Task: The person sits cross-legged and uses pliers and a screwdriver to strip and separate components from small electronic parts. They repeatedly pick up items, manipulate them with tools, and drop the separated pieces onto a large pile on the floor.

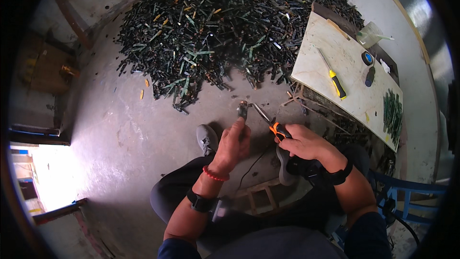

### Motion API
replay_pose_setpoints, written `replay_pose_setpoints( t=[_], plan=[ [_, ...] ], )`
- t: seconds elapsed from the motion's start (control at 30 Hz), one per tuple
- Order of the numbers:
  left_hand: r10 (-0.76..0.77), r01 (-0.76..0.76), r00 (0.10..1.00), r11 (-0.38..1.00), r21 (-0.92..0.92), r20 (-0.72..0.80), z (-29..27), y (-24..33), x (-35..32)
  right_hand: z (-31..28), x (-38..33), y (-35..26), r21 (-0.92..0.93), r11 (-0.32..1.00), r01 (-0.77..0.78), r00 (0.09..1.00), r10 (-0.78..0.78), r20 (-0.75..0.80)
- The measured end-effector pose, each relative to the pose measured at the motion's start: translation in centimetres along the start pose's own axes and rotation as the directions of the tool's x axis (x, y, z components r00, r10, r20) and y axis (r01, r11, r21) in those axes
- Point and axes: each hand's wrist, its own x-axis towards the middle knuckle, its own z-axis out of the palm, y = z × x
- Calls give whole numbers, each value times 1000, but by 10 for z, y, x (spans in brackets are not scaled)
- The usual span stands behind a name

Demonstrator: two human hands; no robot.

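My left hand [234, 141] is closed around a small dark strip-shaped part [243, 110] and holds it upright, its copper-coloured end sticking out past the fingers. What kind of part it is I cannot make out. In my right hand [309, 143] are long-nosed pliers [277, 128] with orange and black handles. Their metal jaws point up and left, with the tips close beside the top end of the part. Whether the jaws touch it is too small to tell. Both hands are above the grey floor, between my knees and a big heap of similar dark strips [211, 33].
To the right stands a low table with a pale top [352, 79]. On it lie a yellow-and-black screwdriver [337, 84], a darker screwdriver [370, 76], a blue-centred roll [367, 58], a clear cup [368, 37] and several green strips [393, 115]. A blue chair [407, 194] is at the lower right.
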Motion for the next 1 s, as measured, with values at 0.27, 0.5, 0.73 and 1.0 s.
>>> replay_pose_setpoints(
  t=[0.27, 0.5, 0.73, 1.0],
  plan=[
    [22, -19, 999, 995, 98, -24, 4, -1, 0, 4, 1, 8, -343, 930, 128, 988, -151, -42],
    [57, -53, 998, 981, 186, -18, 1, -4, 2, 4, 1, 6, -366, 920, 137, 983, -171, -60],
    [73, -67, 997, 977, 203, -20, 2, -5, 2, 6, -5, -3, -470, 874, 122, 980, -182, -84],
    [382, -359, 922, 774, 521, 67, -4, -20, 9, 15, -8, -6, -553, 828, 93, 971, -198, -133]
  ],
)
